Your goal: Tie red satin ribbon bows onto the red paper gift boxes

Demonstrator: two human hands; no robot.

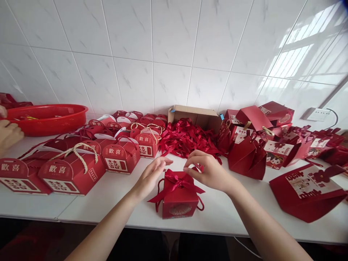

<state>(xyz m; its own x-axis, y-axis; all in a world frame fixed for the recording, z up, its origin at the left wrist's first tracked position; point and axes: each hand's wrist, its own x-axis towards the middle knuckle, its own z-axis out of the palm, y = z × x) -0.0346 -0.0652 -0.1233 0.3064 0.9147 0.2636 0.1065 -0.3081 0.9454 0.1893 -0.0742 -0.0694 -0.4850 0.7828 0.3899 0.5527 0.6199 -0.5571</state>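
A small red gift box [181, 203] stands upright near the table's front edge. On its top lies a tied red ribbon bow [178, 184], its tails spread to both sides. Red cord loops hang at the box's left and right. Just above the upper left of the box is my left hand [152, 174], fingers stretched out and holding nothing. My right hand [209, 170] hovers over the upper right of the box, fingers bent but apart from the thumb, with nothing visible between them. Behind the box, a heap of red ribbons [187, 137] spills from an open cardboard box [197, 110].
Several red candy boxes with cord handles [73, 168] fill the left side. More red boxes [247, 156] crowd the right, one lying nearer the front [307, 192]. A red plastic basket [51, 125] sits far left, beside another person's hand [11, 134]. A tiled wall [174, 43] closes the back.
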